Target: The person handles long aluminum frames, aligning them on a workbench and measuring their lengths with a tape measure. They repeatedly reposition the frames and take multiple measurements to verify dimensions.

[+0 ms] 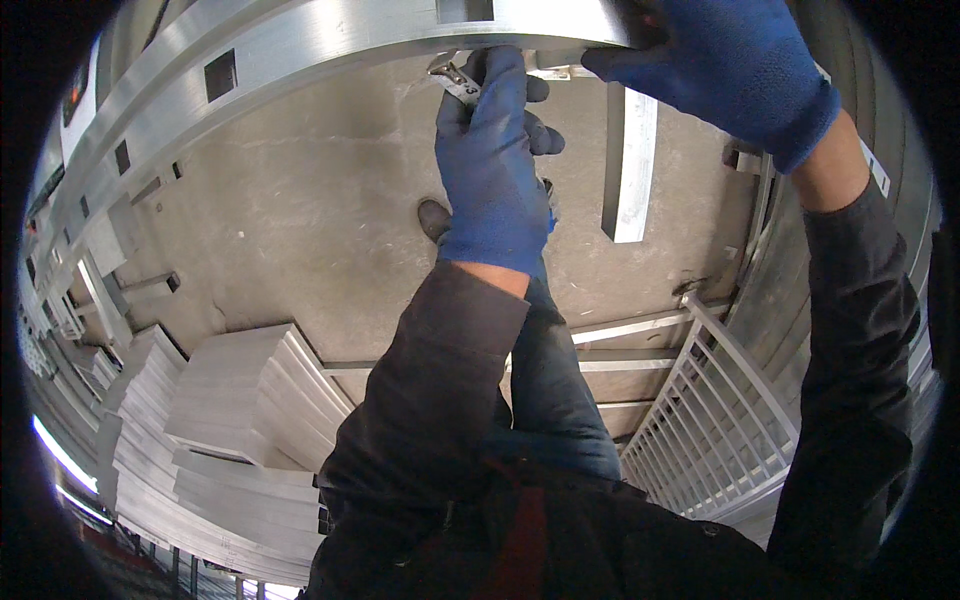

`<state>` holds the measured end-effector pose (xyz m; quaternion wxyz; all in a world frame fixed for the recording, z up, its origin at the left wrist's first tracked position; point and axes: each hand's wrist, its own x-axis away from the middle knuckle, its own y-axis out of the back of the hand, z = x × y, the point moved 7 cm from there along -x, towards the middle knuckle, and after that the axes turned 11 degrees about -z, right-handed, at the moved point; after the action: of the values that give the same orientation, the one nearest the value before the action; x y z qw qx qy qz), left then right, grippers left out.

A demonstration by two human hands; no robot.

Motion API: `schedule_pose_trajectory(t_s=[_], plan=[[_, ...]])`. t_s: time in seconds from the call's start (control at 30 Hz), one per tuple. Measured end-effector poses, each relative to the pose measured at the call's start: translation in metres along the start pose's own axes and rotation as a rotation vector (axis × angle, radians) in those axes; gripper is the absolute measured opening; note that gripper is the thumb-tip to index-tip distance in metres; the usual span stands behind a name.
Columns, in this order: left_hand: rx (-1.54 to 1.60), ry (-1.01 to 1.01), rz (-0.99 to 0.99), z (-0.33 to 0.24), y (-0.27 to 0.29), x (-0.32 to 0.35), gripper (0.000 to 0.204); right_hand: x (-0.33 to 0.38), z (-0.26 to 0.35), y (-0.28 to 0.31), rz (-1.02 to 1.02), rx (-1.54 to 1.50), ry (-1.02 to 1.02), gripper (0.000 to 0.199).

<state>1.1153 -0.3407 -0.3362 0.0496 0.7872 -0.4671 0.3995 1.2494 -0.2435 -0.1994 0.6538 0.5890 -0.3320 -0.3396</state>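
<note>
A long silvery metal beam with rectangular cut-outs runs across the top of the head view. Just below its near edge is my left hand in a blue glove, fingers closed around a tape measure. Its pale marked blade and metal end tip stick out to the left of my fingers; the rest of it is hidden in the glove. At the upper right my right hand, also gloved in blue, is closed over the beam, thumb along the near edge. Its fingertips are partly hidden.
A loose metal bar hangs or stands below the beam. Stacked white panels rise at lower left. A white barred rack stands at lower right, near metal rails across the concrete floor.
</note>
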Motion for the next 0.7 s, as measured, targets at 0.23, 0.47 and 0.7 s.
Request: schedule_pose_trajectory(t_s=[0.23, 0.47, 0.7], plan=[[0.049, -0.001, 0.008, 0.003, -0.001, -0.003, 0.027, 0.002, 0.011, 0.01, 0.003, -0.011, -0.043, 0.042], [0.081, -0.018, 0.027, 0.006, 0.0, -0.006, 0.026, 0.001, 0.006, 0.004, 0.024, 0.022, -0.036, 0.042], [0.099, -0.015, 0.041, 0.007, 0.0, -0.006, 0.026, -0.003, 0.003, -0.001, 0.068, 0.027, -0.057, 0.041]])
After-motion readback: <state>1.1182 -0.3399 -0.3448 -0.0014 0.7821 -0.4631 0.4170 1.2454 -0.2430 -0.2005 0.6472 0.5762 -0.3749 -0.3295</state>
